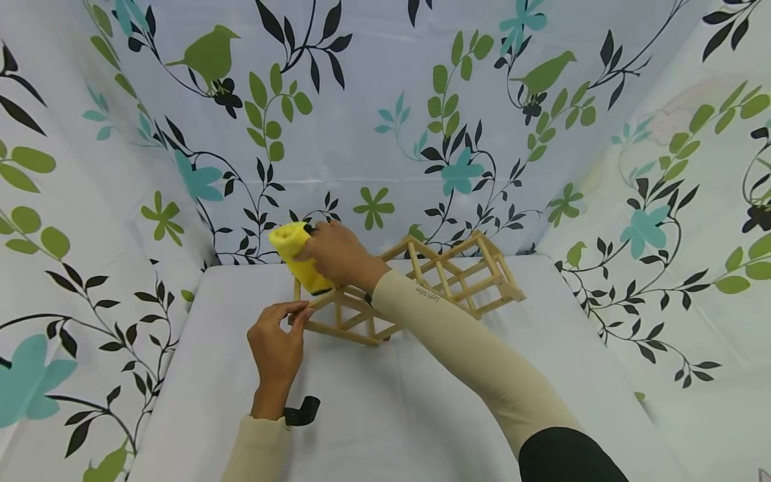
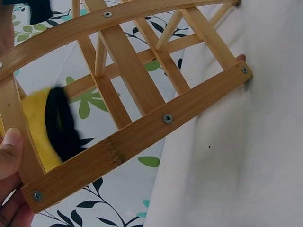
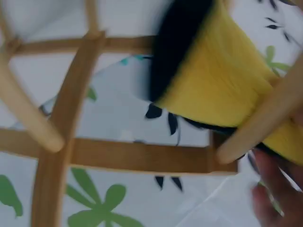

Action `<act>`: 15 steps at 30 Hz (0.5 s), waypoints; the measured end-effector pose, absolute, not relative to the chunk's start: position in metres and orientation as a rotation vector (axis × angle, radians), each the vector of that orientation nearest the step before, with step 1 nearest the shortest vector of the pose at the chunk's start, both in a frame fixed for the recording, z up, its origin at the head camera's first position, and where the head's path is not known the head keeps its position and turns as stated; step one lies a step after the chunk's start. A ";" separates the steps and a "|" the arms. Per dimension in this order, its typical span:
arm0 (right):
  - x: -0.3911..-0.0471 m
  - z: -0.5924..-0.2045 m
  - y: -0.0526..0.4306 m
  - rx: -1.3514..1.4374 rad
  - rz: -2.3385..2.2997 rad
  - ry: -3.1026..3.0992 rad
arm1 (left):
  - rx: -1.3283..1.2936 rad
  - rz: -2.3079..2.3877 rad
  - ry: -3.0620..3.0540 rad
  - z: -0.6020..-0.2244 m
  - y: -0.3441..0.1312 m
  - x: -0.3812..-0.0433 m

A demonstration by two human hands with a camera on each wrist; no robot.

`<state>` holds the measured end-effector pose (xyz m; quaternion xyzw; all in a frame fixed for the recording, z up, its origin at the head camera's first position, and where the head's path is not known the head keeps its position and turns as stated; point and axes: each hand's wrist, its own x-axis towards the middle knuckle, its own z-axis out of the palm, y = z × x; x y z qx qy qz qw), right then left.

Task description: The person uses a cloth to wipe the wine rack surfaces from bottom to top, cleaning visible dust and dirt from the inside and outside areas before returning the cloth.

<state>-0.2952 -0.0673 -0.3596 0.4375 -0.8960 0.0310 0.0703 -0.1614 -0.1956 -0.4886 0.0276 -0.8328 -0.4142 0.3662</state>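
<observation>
A light wooden slatted rack [image 1: 343, 334] with crossing bars, screwed at its joints, stands at a slant on the white surface. My left hand [image 1: 276, 345] pinches the rack's near left corner between thumb and fingers. In the left wrist view, its thumb [image 2: 12, 142] presses on the end slat. My right hand [image 1: 343, 254] grips a bunched yellow cloth [image 1: 295, 258] with a black edge at the rack's left end. Close up in the right wrist view, the cloth [image 3: 222, 71] lies against the bars and is partly blurred. The right palm and some fingertips are hidden.
The white-covered table [image 1: 409, 402] extends in front of the rack. Hanging sheets [image 1: 349, 134] printed with leaves, birds and flowers enclose the back and sides. A black strap piece [image 1: 301, 410] sits at the left wrist.
</observation>
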 end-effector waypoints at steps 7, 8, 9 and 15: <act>-0.269 -0.360 -0.015 0.828 1.105 -2.302 | 0.034 -1.087 -2.151 -0.492 -0.197 -0.164; -0.260 -0.361 -0.005 0.775 1.263 -2.268 | 0.032 -1.080 -2.151 -0.493 -0.198 -0.164; -0.248 -0.362 0.004 0.724 1.404 -2.241 | 0.034 -1.073 -2.150 -0.493 -0.200 -0.164; -0.172 -0.402 0.064 0.398 1.849 -2.197 | 0.025 -1.071 -2.139 -0.493 -0.199 -0.163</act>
